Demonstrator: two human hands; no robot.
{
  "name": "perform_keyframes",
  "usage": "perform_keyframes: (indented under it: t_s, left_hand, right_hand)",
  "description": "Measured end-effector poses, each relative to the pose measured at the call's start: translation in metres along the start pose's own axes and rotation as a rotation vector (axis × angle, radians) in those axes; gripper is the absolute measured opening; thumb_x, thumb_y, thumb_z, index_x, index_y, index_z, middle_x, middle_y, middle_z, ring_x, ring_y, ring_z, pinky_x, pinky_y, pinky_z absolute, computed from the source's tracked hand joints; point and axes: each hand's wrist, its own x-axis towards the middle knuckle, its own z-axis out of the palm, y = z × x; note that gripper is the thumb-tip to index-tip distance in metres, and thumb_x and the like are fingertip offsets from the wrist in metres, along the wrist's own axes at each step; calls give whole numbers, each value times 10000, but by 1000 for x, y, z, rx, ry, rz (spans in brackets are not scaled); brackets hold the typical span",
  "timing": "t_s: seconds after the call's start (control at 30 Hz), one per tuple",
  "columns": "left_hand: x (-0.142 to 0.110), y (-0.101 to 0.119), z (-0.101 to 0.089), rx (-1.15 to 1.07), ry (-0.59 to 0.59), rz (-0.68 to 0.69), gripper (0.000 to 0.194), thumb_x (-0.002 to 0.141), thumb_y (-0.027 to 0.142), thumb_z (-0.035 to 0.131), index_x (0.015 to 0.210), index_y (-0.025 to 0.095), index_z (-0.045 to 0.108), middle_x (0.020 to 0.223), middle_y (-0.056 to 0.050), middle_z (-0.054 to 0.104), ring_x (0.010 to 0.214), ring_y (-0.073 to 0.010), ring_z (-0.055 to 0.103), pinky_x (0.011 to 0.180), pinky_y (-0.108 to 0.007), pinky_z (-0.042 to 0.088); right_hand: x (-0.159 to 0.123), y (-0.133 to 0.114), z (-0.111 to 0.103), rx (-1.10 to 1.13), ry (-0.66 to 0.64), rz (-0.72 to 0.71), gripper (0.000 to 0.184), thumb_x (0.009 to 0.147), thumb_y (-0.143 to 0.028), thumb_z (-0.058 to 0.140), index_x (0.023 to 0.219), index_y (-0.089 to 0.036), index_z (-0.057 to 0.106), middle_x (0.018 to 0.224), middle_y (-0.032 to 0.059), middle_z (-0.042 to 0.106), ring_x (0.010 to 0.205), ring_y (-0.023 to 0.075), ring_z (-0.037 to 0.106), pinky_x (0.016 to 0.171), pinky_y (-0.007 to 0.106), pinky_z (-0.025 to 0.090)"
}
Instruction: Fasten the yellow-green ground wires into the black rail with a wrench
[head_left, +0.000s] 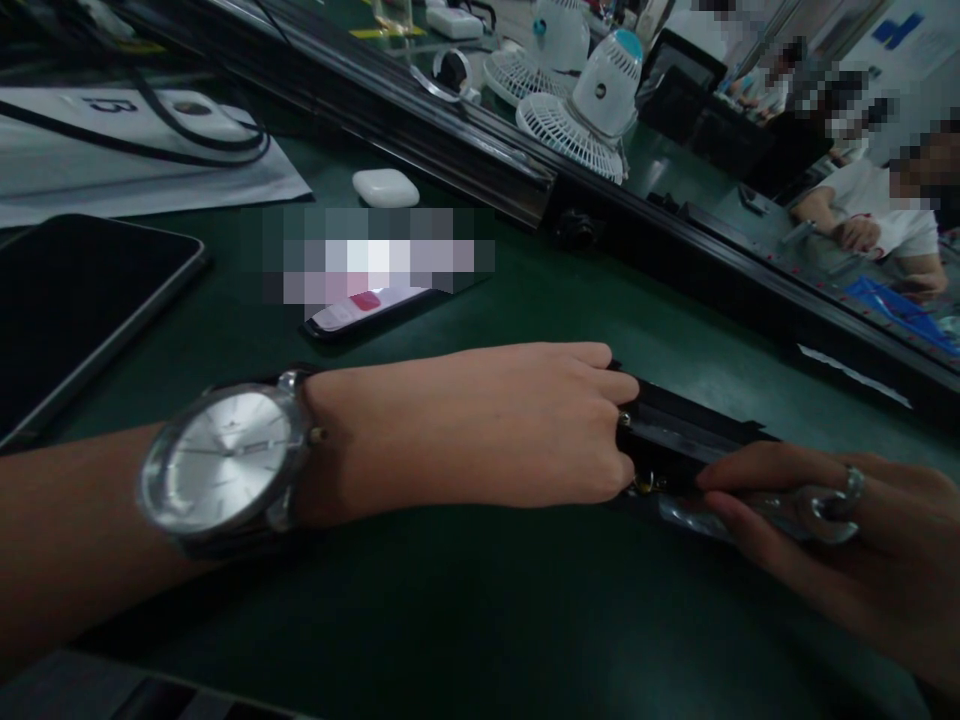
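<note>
My left hand point(547, 425), with a silver-faced watch point(232, 455) on its wrist, reaches across the middle of the view. Its fingers are curled down over the near end of a long black part point(690, 425), which has small metal fittings point(646, 482) beside the knuckles. Pinched between the thumb and fingers of my right hand point(862, 540) is a silver open-end wrench point(829, 512). One open jaw of it shows near the ring; the other end points toward the black part, and I cannot tell whether it touches a fitting.
A lit phone point(375, 308), a white earbud case point(385, 188) and a dark tablet point(82, 310) lie on the green table point(465, 610). Black cables cross white paper point(277, 180). Behind a black rail point(750, 270) stand white fans point(600, 100); a person point(892, 215) sits beyond.
</note>
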Motion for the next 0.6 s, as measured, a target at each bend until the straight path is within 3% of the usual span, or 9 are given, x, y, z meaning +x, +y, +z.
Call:
perform_keyframes:
  t_s: [0.23, 0.6]
  left_hand:
    - [1, 0, 0, -12, 30, -5, 158, 911, 230, 761, 778, 254, 680, 757, -2, 674, 859, -222, 589, 772, -373, 395]
    - [1, -1, 0, -11, -37, 1, 156, 966, 227, 701, 815, 245, 666, 790, -1, 670, 885, -221, 573, 770, -393, 364]
  right_hand:
    - [4, 0, 0, 23, -8, -39, 38, 979, -239, 651, 995, -271, 638, 643, -71, 678, 411, 80, 566, 419, 190, 450]
    - [6, 1, 1, 25, -6, -49, 51, 986, -220, 614, 998, -266, 633, 678, -76, 698, 419, 47, 542, 456, 136, 452]
